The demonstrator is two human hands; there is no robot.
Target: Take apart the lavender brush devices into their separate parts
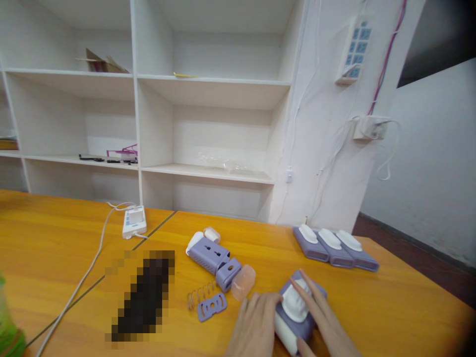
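A purple plastic case (302,328) with a raised white oval piece on its upper face lies near the front edge. My right hand (322,317) grips it from the right, its fingers stretched across the white piece and its thumb low in front. On the other side my left hand (256,320) steadies it, thumb against the left edge. Left of the hands lie a clear pinkish cap (243,282), a small purple block (228,274), a slotted purple plate (212,307) and a metal spring (201,294). Behind them is a longer purple housing (208,254) with a white end.
Three purple cases with white ovals (330,248) stand in a row at the back right. A white power strip (134,221) with a trailing cable (97,253) sits on the left. White shelves (208,84) rise behind the orange table (405,307). A pixelated dark patch covers something left.
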